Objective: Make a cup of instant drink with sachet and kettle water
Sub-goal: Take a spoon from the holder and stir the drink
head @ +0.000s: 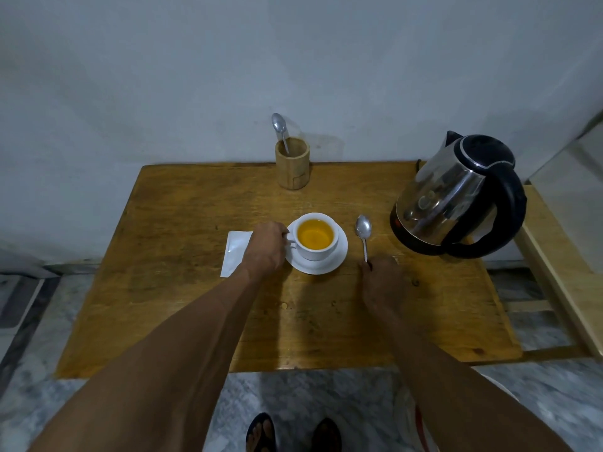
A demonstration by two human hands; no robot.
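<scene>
As the single head view shows, the white cup (pixel 316 238) stands on its saucer (pixel 339 256) near the middle of the wooden worktop (pixel 182 305), filled with a clear amber drink. The left hand (pixel 266 247) has its fingers closed on the cup's handle at the cup's left side, judged to steady the cup or ready it for lifting. The right hand (pixel 383 282) rests on the worktop with its fingers pinched on the handle end of a spoon (pixel 363 231), which lies flat just right of the saucer, bowl pointing away; whether it is being set down or picked up cannot be told. A white sachet (pixel 235 252) lies flat just left of the left hand, partly hidden by it, and looks spent. The kettle (pixel 456 197) sits at the right rear of the worktop, well clear of the cup, lid shut. A wooden holder (pixel 293 168) with a second spoon (pixel 280 125) stands at the back edge. The task is judged near complete
</scene>
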